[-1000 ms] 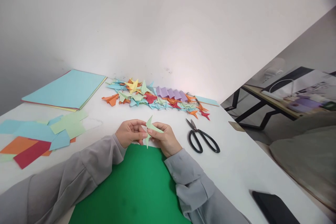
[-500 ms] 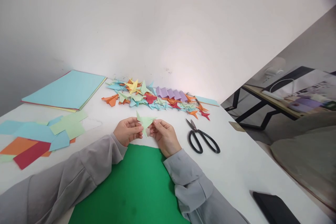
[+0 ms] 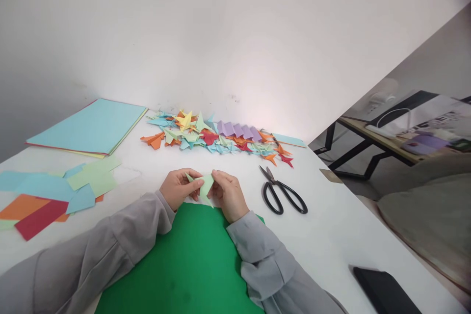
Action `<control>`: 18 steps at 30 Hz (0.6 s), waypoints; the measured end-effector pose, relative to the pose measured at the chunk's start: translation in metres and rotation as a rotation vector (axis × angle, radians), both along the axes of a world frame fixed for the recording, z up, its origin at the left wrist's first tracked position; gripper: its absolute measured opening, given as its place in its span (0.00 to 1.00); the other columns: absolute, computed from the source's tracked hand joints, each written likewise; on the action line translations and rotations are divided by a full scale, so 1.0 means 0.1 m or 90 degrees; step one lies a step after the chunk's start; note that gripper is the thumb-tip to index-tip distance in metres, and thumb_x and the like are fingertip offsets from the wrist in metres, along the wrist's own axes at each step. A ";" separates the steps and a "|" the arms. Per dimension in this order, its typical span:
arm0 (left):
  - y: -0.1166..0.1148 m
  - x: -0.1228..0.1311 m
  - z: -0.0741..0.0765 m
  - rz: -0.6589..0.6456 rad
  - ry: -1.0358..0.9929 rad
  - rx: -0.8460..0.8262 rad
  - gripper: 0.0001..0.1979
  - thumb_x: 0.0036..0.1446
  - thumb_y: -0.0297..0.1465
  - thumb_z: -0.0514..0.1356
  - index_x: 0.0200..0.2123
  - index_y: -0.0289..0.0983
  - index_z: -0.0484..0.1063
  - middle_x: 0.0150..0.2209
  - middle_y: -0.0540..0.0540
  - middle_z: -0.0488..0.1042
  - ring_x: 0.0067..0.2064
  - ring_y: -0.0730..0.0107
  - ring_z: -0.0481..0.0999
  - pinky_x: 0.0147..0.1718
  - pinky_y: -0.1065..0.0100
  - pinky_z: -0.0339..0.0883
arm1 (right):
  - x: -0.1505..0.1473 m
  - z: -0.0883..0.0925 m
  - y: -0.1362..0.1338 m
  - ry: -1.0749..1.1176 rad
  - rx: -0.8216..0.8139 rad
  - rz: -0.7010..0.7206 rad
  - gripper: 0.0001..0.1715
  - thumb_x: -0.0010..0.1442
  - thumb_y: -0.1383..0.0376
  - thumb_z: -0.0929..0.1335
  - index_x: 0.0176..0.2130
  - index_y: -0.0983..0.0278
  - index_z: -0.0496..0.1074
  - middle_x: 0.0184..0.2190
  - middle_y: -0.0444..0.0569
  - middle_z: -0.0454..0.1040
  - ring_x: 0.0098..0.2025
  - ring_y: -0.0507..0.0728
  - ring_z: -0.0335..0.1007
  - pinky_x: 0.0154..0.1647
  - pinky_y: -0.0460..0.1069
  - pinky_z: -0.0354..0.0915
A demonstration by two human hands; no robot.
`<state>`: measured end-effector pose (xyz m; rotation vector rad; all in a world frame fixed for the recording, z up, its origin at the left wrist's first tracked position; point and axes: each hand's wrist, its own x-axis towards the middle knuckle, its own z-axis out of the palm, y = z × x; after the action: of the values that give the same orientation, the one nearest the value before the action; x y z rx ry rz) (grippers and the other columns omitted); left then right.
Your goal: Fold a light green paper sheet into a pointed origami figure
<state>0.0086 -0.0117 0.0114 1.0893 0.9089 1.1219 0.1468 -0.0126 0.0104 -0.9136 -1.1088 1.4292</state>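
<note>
Hands at the white desk [image 3: 331, 235]: left hand [image 3: 176, 189] and right hand [image 3: 228, 195] pinch a pale green folded paper piece [image 3: 204, 186], now turned and lowered toward the green sheet [image 3: 191, 265]; folding evidently continues.

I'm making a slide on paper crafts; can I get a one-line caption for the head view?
Both hands, left hand and right hand, pinch a pale green folded paper above a green sheet, scissors alongside.

black scissors [image 3: 282, 195], paper stack [image 3: 88, 126], folded pieces pile [image 3: 217, 138], green sheet [image 3: 187, 265]
</note>
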 end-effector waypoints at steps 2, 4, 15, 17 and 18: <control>-0.01 0.00 0.02 -0.008 0.000 0.006 0.16 0.37 0.37 0.67 0.26 0.31 0.70 0.13 0.53 0.68 0.15 0.77 0.66 0.16 0.73 0.64 | 0.00 0.01 0.00 0.006 -0.006 -0.029 0.17 0.50 0.60 0.67 0.15 0.65 0.68 0.11 0.42 0.66 0.15 0.49 0.59 0.18 0.46 0.54; -0.02 0.00 0.05 -0.010 0.000 0.000 0.16 0.36 0.37 0.67 0.25 0.31 0.70 0.12 0.53 0.68 0.15 0.77 0.66 0.15 0.73 0.64 | 0.01 0.02 0.00 0.004 -0.010 -0.058 0.16 0.48 0.63 0.68 0.14 0.66 0.68 0.10 0.42 0.65 0.15 0.49 0.58 0.18 0.46 0.53; -0.07 -0.01 0.13 -0.041 -0.009 0.032 0.11 0.36 0.30 0.67 0.28 0.32 0.76 0.20 0.48 0.72 0.18 0.74 0.69 0.15 0.71 0.66 | 0.01 0.05 0.02 0.064 -0.045 -0.102 0.18 0.47 0.57 0.69 0.14 0.64 0.65 0.09 0.40 0.61 0.13 0.49 0.53 0.15 0.46 0.48; -0.08 -0.01 0.14 -0.059 0.001 0.048 0.08 0.36 0.30 0.67 0.23 0.32 0.76 0.22 0.46 0.72 0.20 0.72 0.71 0.16 0.70 0.67 | 0.00 0.04 0.02 0.057 -0.044 -0.106 0.20 0.47 0.55 0.69 0.14 0.64 0.64 0.10 0.40 0.61 0.13 0.48 0.52 0.15 0.46 0.48; -0.08 -0.01 0.15 -0.062 0.011 0.052 0.07 0.37 0.31 0.66 0.21 0.32 0.76 0.23 0.46 0.72 0.21 0.72 0.71 0.17 0.70 0.67 | 0.00 0.04 0.02 0.051 -0.039 -0.106 0.20 0.47 0.55 0.69 0.14 0.64 0.64 0.10 0.40 0.60 0.13 0.48 0.51 0.15 0.46 0.48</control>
<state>0.0072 -0.0197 0.0261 1.1989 0.8206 1.0783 0.1467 -0.0106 0.0142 -0.9603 -0.9126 1.3573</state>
